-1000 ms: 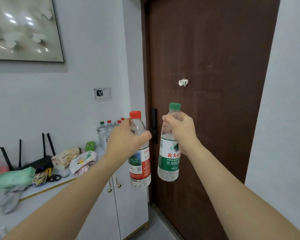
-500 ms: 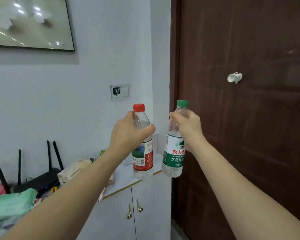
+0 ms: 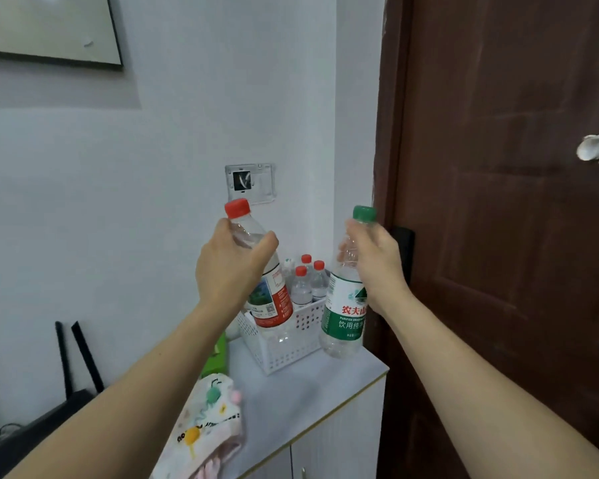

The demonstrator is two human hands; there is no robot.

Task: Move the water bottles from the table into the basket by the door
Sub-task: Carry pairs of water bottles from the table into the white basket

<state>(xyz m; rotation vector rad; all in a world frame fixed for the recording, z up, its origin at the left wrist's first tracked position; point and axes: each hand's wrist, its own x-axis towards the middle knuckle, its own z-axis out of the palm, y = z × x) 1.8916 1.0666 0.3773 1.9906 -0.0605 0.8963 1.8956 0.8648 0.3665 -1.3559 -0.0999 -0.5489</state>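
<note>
- Water bottles, one in each of my hands: the red-capped bottle (image 3: 268, 288) is clasped in my left hand (image 3: 230, 267), the green-capped bottle (image 3: 346, 305) in my right hand (image 3: 374, 264).
- My left hand's fingers wrap the shoulder of the red-capped bottle just under its cap; the bottle leans with its cap toward 11 o'clock and its base toward 5 o'clock.
- My right hand closes round the neck of the green-capped bottle, which hangs nearly upright, cap at 12 o'clock.
- Both bottles are held in the air in front of the white basket (image 3: 284, 344), which shows between them and lower; the red-capped bottle's base overlaps the basket's left part, the green-capped one's base covers its right edge.
- The basket stands on the white cabinet top (image 3: 308, 392), at the end nearest the brown door (image 3: 516, 236), which lies at 3 o'clock from it.
- Inside the basket stand several small bottles (image 3: 308, 285), three red caps showing.
- At 7 o'clock from the basket a printed cloth (image 3: 204, 430) lies on the cabinet top, and a green box (image 3: 217, 357) sits just beside the basket at 9 o'clock.
- A black router (image 3: 49, 416) with raised antennas is far off at 8 o'clock.
</note>
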